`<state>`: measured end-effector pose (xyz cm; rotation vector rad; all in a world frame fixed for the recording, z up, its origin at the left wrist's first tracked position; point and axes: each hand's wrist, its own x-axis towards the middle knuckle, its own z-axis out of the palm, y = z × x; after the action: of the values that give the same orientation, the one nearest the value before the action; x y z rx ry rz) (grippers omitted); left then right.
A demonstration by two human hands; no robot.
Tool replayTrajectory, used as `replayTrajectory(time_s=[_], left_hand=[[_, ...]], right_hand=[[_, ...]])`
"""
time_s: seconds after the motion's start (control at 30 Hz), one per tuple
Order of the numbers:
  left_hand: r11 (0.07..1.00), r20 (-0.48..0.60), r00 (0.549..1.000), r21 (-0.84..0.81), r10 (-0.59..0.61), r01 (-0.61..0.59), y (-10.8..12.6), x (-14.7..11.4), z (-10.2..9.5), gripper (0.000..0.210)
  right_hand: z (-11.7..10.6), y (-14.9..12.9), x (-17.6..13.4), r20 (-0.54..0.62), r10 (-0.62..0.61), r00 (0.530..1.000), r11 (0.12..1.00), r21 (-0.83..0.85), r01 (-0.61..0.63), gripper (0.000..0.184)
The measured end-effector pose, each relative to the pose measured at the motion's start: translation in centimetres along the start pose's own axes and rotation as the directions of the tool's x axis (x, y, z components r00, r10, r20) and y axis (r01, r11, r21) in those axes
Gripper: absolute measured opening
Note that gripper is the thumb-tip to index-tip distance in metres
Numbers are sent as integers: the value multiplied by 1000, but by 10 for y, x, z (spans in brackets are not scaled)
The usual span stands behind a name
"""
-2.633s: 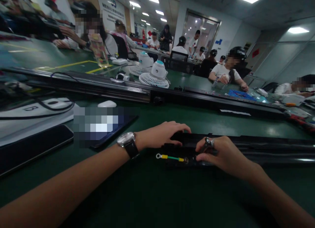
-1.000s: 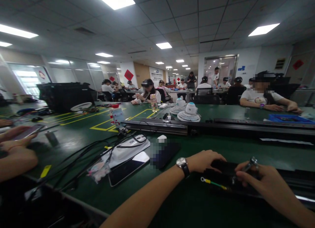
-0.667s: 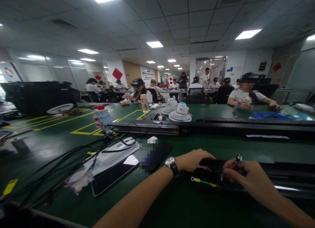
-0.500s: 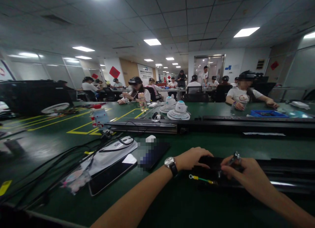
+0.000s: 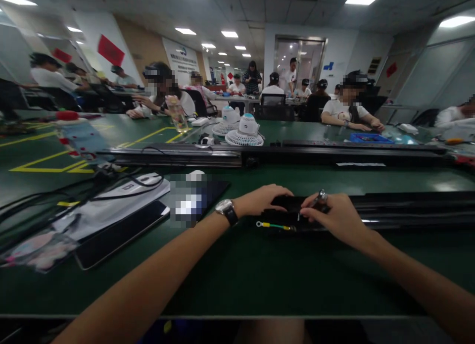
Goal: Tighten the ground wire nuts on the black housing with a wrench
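A long black metal profile (image 5: 411,208) lies on the green table, running off to the right. My left hand (image 5: 264,199), with a watch on its wrist, grips the profile's left end between thumb and fingers. My right hand (image 5: 339,214) is closed around a small shiny metal hand tool (image 5: 322,194). The tool's round head sticks up above the fingers, and its thin tip points down at the profile near my left hand. From the profile's front side a short yellow-green wire (image 5: 275,226) with a ring terminal sticks out to the left.
The green table (image 5: 237,284) carries a black tablet (image 5: 118,237), a white pouch (image 5: 122,198) and black cables at left. Behind my hands lies another long dark rail (image 5: 326,158). Beyond it stand white fans (image 5: 245,131), a bottle (image 5: 176,115) and a blue tray (image 5: 372,137). Several people sit across.
The camera view has tilted down and turned right, so everything sits higher and further left. Both hands stay at the profile, and the right still holds the tool.
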<state>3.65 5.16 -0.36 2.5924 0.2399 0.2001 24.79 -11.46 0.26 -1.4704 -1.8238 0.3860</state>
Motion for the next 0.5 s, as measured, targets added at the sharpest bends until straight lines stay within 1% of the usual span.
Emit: replayTrajectory(time_s=[0.23,0.5], left_hand=[[999,-26,1000,35,3,-2,2,-1,1,43],[999,-42,999,46,10,-9,-1,1,3,43]], right_hand=[[0,-6,-3,45,-64,997,997,-28,66,17],[4,-2,-3,109,-122,987,989,-76,130,16]])
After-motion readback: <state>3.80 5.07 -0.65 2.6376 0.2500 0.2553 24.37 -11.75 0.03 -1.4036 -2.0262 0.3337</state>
